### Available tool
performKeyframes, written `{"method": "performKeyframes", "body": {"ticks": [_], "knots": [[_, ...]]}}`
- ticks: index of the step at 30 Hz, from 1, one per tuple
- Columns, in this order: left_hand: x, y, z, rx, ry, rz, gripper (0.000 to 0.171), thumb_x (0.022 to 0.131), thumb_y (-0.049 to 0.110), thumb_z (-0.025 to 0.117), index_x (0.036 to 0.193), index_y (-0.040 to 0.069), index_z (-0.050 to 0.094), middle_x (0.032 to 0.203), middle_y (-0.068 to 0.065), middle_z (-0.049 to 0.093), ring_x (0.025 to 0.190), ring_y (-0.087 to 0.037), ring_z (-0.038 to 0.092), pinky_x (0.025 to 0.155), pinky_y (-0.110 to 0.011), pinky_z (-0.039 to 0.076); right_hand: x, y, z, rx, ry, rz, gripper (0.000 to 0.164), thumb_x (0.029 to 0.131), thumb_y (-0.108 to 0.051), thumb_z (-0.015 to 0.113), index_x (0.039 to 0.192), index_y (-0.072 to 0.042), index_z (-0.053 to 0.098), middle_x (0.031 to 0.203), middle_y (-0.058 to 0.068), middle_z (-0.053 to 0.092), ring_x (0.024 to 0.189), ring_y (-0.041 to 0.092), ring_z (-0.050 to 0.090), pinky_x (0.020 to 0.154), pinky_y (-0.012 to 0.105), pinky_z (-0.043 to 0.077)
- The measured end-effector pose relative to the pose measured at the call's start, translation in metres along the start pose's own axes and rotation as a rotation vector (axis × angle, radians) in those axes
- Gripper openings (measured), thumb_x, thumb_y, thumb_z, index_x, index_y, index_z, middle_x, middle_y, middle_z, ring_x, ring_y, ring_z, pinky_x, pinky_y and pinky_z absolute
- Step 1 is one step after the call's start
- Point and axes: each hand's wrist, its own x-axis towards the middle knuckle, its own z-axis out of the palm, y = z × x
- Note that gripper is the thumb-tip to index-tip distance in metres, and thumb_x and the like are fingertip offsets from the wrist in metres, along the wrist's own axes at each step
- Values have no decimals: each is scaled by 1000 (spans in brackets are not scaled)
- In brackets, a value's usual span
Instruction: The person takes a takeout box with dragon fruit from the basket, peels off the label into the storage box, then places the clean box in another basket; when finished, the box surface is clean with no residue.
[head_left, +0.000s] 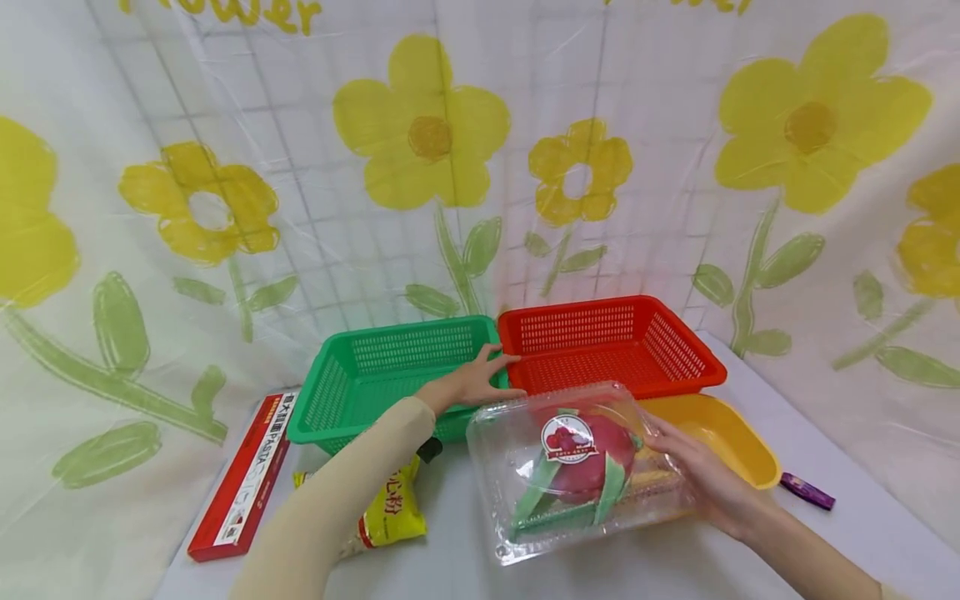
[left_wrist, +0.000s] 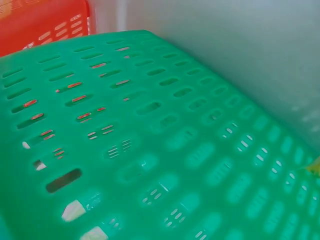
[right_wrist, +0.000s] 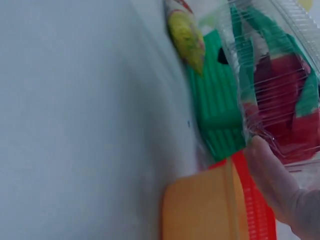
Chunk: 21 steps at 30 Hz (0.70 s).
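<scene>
My right hand (head_left: 690, 471) grips the right side of a clear plastic fruit box (head_left: 517, 467), which is held tilted above the table. Inside lies a round red fruit with green pointed strips, like a dragon fruit (head_left: 607, 454); a round label is on the lid. In the right wrist view the thumb (right_wrist: 270, 172) presses the box's edge. My left hand (head_left: 472, 382) is over the right rim of the green basket (head_left: 330, 379), just behind the box, its fingers spread and relaxed with nothing seen in them. Green slotted wall (left_wrist: 150, 120) fills most of the left wrist view.
The red basket (head_left: 678, 387) stands right of the green one, with a yellow tub (head_left: 750, 450) in front. A purple packet (head_left: 807, 492) lies at the right. To the left are a red pasta box (head_left: 225, 500) and a yellow bag (head_left: 401, 508). A flowered curtain (head_left: 480, 275) hangs behind.
</scene>
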Motion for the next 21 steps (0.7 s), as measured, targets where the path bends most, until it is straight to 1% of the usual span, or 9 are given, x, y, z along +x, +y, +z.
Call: {"method": "performKeyframes", "body": {"ticks": [4,6,8,10,13,14,18,20,21], "knots": [[-1,0,-1,36,-9,-14,81,88,70,53,155,31,31,162,-12,9,121,-40,54,101,-55,42,-4,11,13,0,-42,-19,68,106,-36,40,159,-14,3,160,21,14,122,18,49,101,40,46],[-1,0,0,39,-17,-22,81,88,71,52,155,32,30,163,-11,9,120,-39,55,101,-54,43,-6,15,21,4,-38,-30,68,105,-33,43,159,-14,5,160,23,13,117,15,52,97,38,49],[-1,0,-1,36,-26,-28,81,88,70,52,156,32,29,163,-10,8,118,-38,56,101,-54,43,-9,17,31,-7,-8,-35,69,104,-31,47,159,-16,9,158,24,17,115,15,52,93,35,50],[-1,1,-3,33,-33,-30,81,88,70,53,156,33,29,163,-9,7,118,-38,56,101,-54,43,-11,21,41,-14,21,-46,69,103,-29,50,159,-16,12,152,27,28,110,19,56,88,36,52],[-2,2,-4,29,-39,-30,81,88,70,53,156,33,29,163,-10,7,114,-37,58,99,-53,44,-13,28,53,-32,63,-67,70,101,-26,54,159,-15,17,145,27,36,105,20,58,84,36,53],[-2,2,-4,29,-39,-30,81,88,70,53,156,33,29,163,-10,7,114,-37,58,99,-53,44,-13,30,56,-31,67,-63,71,100,-26,55,159,-15,17,141,27,42,102,22,61,83,37,54],[-2,1,-5,20,-43,-30,82,88,70,53,156,32,29,163,-10,7,117,-37,56,100,-53,43,-11,38,64,-14,71,-72,73,100,-26,57,159,-16,15,133,25,55,97,26,67,82,41,56],[-2,1,-4,15,-48,-31,82,88,70,54,156,32,29,162,-9,8,120,-38,55,101,-54,42,-9,41,68,-17,92,-59,74,99,-28,58,159,-19,16,132,26,56,98,27,67,83,44,56],[-2,1,-4,14,-51,-33,81,88,69,54,156,32,29,162,-9,8,121,-38,54,102,-54,42,-9,43,70,-20,112,-60,74,99,-28,59,159,-20,17,137,26,51,100,27,66,84,44,55]]}}
